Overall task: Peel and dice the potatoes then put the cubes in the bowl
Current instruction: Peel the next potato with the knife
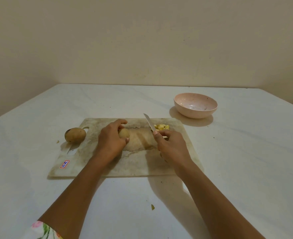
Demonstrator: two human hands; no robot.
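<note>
Both hands are over the cutting board (107, 168): the left hand (111, 137) curls its fingers and thumb around a small potato (124, 133) and holds it down on the board, while the right hand (170, 145) grips the handle of a knife (148, 121), with the blade pointing up and away. A little pile of yellow potato cubes (162, 127) lies on the board just behind the blade, and a second potato (75, 134), with its skin on, rests at the left end of the board. The pink bowl (194, 113) stands apart on the table (245, 152), to the right and further back; I see no cubes inside. The held potato is probably firm, round and ready to roll, and slippery where it is wet, so it is safer to hold it by the sides, with the fingertips kept away from the edge.
</note>
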